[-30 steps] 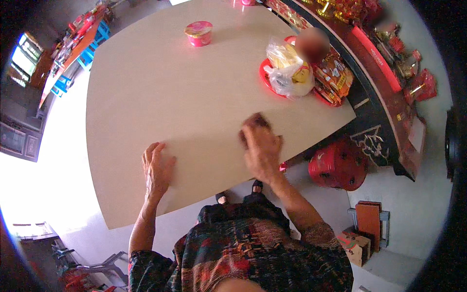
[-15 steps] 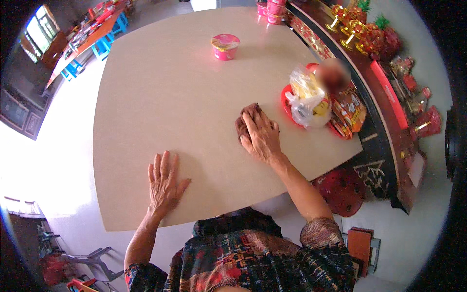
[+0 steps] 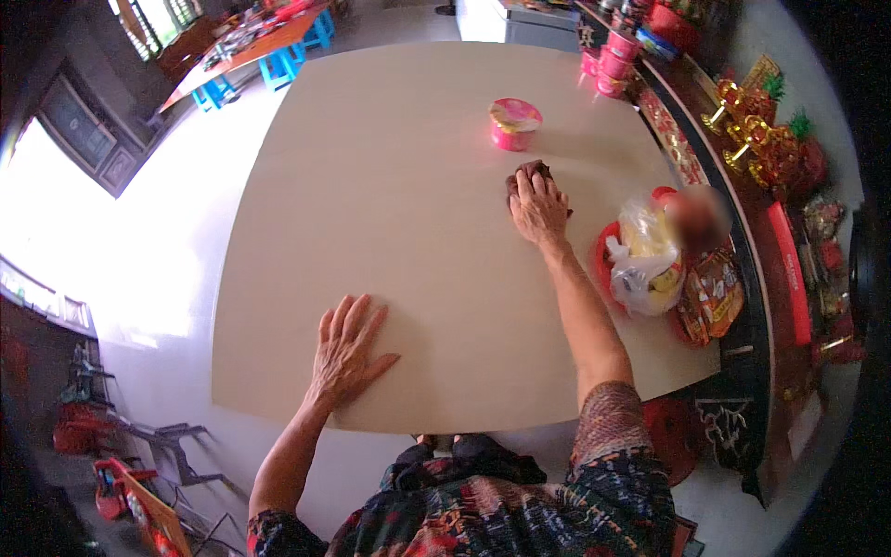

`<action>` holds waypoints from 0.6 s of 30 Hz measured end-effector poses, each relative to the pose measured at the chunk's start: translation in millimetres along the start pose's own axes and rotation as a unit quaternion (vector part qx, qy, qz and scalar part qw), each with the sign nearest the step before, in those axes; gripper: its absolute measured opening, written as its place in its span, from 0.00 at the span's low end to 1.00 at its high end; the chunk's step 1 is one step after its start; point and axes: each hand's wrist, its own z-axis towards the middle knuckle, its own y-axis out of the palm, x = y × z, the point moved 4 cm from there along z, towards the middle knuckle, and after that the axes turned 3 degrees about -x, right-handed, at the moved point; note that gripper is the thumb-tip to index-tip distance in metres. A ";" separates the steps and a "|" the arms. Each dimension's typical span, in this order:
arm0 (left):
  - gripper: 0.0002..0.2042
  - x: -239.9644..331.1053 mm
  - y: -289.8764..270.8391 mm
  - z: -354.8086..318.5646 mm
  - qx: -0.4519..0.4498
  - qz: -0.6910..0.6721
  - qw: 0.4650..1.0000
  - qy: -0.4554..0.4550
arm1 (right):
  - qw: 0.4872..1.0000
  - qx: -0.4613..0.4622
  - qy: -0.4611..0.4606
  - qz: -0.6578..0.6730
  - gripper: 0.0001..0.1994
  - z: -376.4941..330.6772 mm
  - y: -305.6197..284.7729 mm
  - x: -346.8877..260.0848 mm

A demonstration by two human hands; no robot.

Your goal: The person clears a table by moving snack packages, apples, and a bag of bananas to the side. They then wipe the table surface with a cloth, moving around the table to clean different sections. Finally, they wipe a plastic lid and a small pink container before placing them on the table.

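Under my right hand (image 3: pixel 541 215) is a crumpled brown cloth (image 3: pixel 531 170), pressed against the top of a pale beige table (image 3: pixel 390 186). My right arm is stretched toward the far side, and the fingers curl over the cloth. My left hand (image 3: pixel 345 353) lies flat near the table's front edge with its fingers apart and nothing in it. Just beyond the cloth stands a pink instant-noodle tub (image 3: pixel 515 128) with a printed lid. To the right of my right forearm, a clear plastic bag (image 3: pixel 642 269) with yellow contents rests in a red tray (image 3: pixel 605 265).
Snack packets (image 3: pixel 713 295) lie beside the bag at the right edge. Pink tubs (image 3: pixel 614 67) are stacked at the far right corner. A dark shelf with gold pineapple ornaments (image 3: pixel 756 139) borders the right side. Blue stools (image 3: pixel 278 67) stand under another table at far left.
My right hand has pushed the brown cloth away from me across the table, closer to the pink tub. The view has shifted, while my left hand still rests flat.
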 end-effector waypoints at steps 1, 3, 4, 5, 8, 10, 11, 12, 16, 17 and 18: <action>0.36 -0.7 -0.8 -2.1 0.018 0.000 1.000 0.017 | 0.998 0.016 -0.050 0.020 0.25 -8.5 -2.1 -7.9; 0.35 -4.1 1.2 -3.0 0.039 -0.008 0.999 0.028 | 0.990 -0.007 -0.121 0.068 0.24 -32.0 -8.1 -29.5; 0.35 -3.9 1.8 -3.8 0.052 -0.014 0.998 0.032 | 0.983 -0.019 -0.159 0.090 0.24 -45.8 -16.9 -42.6; 0.35 -3.8 1.7 -4.4 0.054 -0.023 0.998 0.030 | 0.980 -0.011 -0.171 0.104 0.24 -63.6 -26.1 -57.5; 0.33 -3.7 3.0 -6.1 0.075 -0.049 0.995 0.031 | 0.960 -0.098 -0.208 0.157 0.26 -119.3 -62.0 -101.2; 0.31 -15.9 12.7 -9.9 0.113 -0.067 0.991 0.027 | 0.932 -0.101 -0.298 0.178 0.29 -179.5 -74.9 -140.4; 0.31 -19.5 15.8 -14.7 0.117 -0.074 0.990 0.019 | 0.922 -0.104 -0.319 0.190 0.29 -200.9 -87.7 -153.3; 0.31 -20.7 12.2 -20.4 0.118 -0.072 0.990 0.008 | 0.914 -0.098 -0.339 0.200 0.29 -220.8 -92.2 -157.2; 0.32 -41.0 1.0 -65.4 0.121 -0.050 0.990 -0.046 | 0.916 -0.128 -0.306 0.227 0.32 -257.6 -113.6 -165.2; 0.32 -46.3 -4.4 -77.3 0.120 -0.039 0.990 -0.063 | 0.922 -0.127 -0.294 0.218 0.34 -250.5 -115.1 -168.0; 0.32 -52.6 -7.3 -88.8 0.119 -0.024 0.989 -0.085 | 0.926 -0.124 -0.284 0.214 0.36 -242.1 -115.6 -174.1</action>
